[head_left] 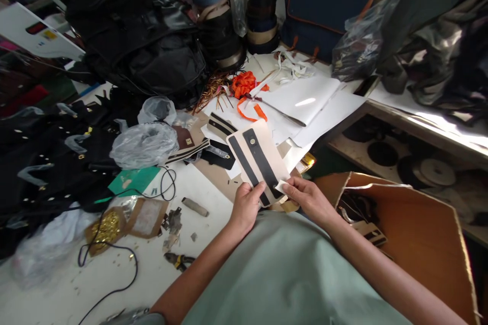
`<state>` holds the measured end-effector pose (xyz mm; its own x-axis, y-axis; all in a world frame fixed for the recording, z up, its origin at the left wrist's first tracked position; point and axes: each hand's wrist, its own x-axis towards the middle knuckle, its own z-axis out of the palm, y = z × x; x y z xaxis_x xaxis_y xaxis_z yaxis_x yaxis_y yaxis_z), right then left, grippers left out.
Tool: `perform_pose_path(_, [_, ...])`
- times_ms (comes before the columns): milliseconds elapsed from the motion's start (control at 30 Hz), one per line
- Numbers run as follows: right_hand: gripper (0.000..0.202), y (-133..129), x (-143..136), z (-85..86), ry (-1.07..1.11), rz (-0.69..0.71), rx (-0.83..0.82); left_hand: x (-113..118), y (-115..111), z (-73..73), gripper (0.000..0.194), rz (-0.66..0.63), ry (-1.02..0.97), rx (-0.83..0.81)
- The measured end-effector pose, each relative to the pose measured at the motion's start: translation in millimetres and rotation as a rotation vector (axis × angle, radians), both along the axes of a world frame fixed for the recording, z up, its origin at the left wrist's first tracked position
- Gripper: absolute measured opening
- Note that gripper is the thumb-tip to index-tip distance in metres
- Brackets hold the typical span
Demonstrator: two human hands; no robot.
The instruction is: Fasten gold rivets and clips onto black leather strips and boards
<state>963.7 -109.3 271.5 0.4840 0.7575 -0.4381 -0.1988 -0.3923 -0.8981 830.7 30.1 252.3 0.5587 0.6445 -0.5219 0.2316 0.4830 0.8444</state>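
Left hand (247, 206) pinches the lower edge of a striped beige panel (260, 162), while the right hand (308, 197) grips a small white scrap (280, 186) at its lower right corner. Seen from the head, the panel is tilted, left of a cardboard box (415, 228).

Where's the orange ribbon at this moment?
The orange ribbon lies in a heap in the head view's upper middle, just right of the thin brown strips and beyond the striped panel in the left hand.
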Motion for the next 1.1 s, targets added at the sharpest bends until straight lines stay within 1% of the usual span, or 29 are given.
perform_pose_path(100, [0.044, 1, -4, 5.3, -0.151, 0.026, -0.043, -2, 1, 5.2, 0.05, -0.012, 0.033, 0.091])
perform_pose_path(200, [0.039, 5, -9, 10.9, -0.252, 0.024, -0.077, -3, -1, 14.1, 0.051, -0.046, 0.053, 0.142])
perform_pose_path(267, [0.037, 7, -11, 11.4, -0.282, 0.019, -0.107, -1, -2, 19.2, 0.042, -0.089, 0.022, 0.161])
perform_pose_path(333, [0.036, 7, -13, 9.2, -0.303, 0.01, -0.138, 1, -4, 22.4, 0.027, -0.154, -0.054, 0.163])
perform_pose_path(367, [0.037, 7, -13, 7.5, -0.311, 0.006, -0.15, 2, -5, 23.1, 0.027, -0.184, -0.09, 0.162])
perform_pose_path(433, [0.04, 5, -14, 4.4, -0.311, 0.013, -0.162, 4, -6, 23.1, 0.039, -0.208, -0.128, 0.174])
perform_pose_path(467, [0.041, 4, -14, 3.5, -0.302, 0.024, -0.157, 5, -6, 22.5, 0.042, -0.206, -0.129, 0.189])
perform_pose_path(533, [0.044, 1, -14, 4.6, -0.27, 0.05, -0.123, 7, -5, 20.8, 0.044, -0.21, -0.138, 0.218])
perform_pose_path(633, [0.046, -4, -13, 12.1, -0.217, 0.085, -0.057, 10, -3, 17.8, 0.044, -0.232, -0.163, 0.227])
perform_pose_path(700, [0.046, -6, -12, 16.6, -0.209, 0.116, -0.035, 12, -2, 15.8, 0.042, -0.216, -0.152, 0.217])
perform_pose_path(767, [0.043, -7, -11, 16.9, -0.263, 0.15, -0.035, 14, -4, 13.8, 0.04, -0.179, -0.12, 0.207])
perform_pose_path(867, [0.035, -7, -13, 13.6, -0.457, 0.178, -0.068, 17, -9, 10.4, 0.036, -0.155, -0.083, 0.238])
perform_pose_path(933, [0.034, -7, -20, 18.1, -0.56, 0.18, -0.083, 20, -11, 6.7, 0.033, -0.155, -0.067, 0.283])
perform_pose_path(967, [0.034, -7, -25, 24.0, -0.566, 0.208, -0.055, 21, -11, 4.0, 0.032, -0.144, -0.049, 0.297])
perform_pose_path(1000, [0.035, -6, -31, 32.1, -0.546, 0.274, 0.006, 22, -10, 0.9, 0.032, -0.121, -0.025, 0.298])
perform_pose_path(1067, [0.036, -5, -41, 50.5, -0.46, 0.46, 0.194, 23, -5, -5.9, 0.031, -0.072, 0.022, 0.27])
perform_pose_path(1100, [0.035, -3, -44, 58.1, -0.423, 0.52, 0.275, 23, -1, -8.8, 0.031, -0.056, 0.038, 0.25])
